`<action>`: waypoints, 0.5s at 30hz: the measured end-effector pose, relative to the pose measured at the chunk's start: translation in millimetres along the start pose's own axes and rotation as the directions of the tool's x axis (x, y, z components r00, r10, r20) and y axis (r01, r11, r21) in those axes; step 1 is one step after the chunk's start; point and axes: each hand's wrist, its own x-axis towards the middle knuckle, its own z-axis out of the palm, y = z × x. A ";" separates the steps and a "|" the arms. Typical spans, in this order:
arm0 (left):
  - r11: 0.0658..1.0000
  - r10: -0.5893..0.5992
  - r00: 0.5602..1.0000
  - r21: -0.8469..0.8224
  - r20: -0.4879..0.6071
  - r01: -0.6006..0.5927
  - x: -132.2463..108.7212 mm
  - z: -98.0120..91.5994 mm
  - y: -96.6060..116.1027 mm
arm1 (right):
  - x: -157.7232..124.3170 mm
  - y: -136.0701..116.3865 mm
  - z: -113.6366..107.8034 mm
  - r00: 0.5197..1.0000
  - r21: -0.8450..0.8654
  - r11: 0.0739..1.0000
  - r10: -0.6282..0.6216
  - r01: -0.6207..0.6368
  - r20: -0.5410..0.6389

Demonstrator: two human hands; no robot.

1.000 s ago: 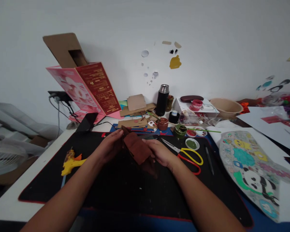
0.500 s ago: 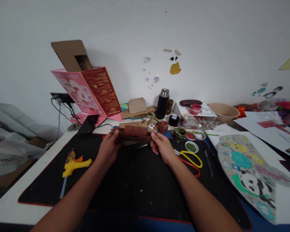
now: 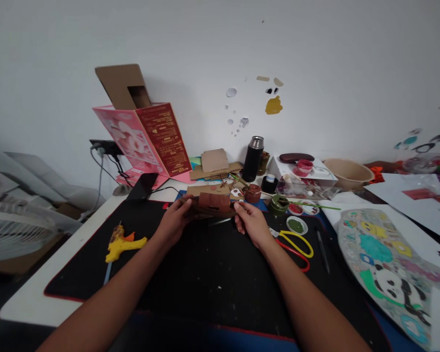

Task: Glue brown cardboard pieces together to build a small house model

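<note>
A small brown cardboard piece with a reddish-brown raised block (image 3: 214, 201) is held up above the black desk mat (image 3: 205, 274). My left hand (image 3: 175, 220) grips its left end, fingers closed round the edge. At the right end, my right hand (image 3: 252, 222) pinches it between thumb and fingers. Just below the piece lies a thin metallic strip or blade (image 3: 220, 221). Close to my right hand rest scissors with yellow and red handles (image 3: 297, 243). Left of my left hand is a yellow hot glue gun (image 3: 122, 246) with a glue stick in it.
Open paint jars stand behind my hands, a brown one (image 3: 253, 193) and a green one (image 3: 278, 205) with a brush across it. Farther back are a black thermos (image 3: 253, 159) and a beige bowl (image 3: 348, 172). A painted board (image 3: 385, 264) lies right; a pink-red folder (image 3: 146, 142) stands left.
The whole view has shifted slightly, so things appear a little farther right. Both hands keep their hold on the brown cardboard piece, which looks almost unchanged in position.
</note>
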 end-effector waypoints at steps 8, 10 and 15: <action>0.999 0.002 1.000 -0.035 -0.009 -0.002 2.9 0.9 -7.0 | 2.1 0.6 -0.4 0.999 0.085 0.996 0.002 0.002 -0.054; 0.999 -0.005 1.000 -0.041 -0.004 0.005 -0.5 1.1 -9.5 | 2.6 0.5 -1.1 0.998 0.095 0.995 0.008 -0.002 -0.063; 0.998 -0.024 1.000 -0.054 0.005 0.024 -5.6 1.7 -8.7 | 2.9 0.0 -2.2 0.998 0.090 0.996 0.009 -0.004 -0.056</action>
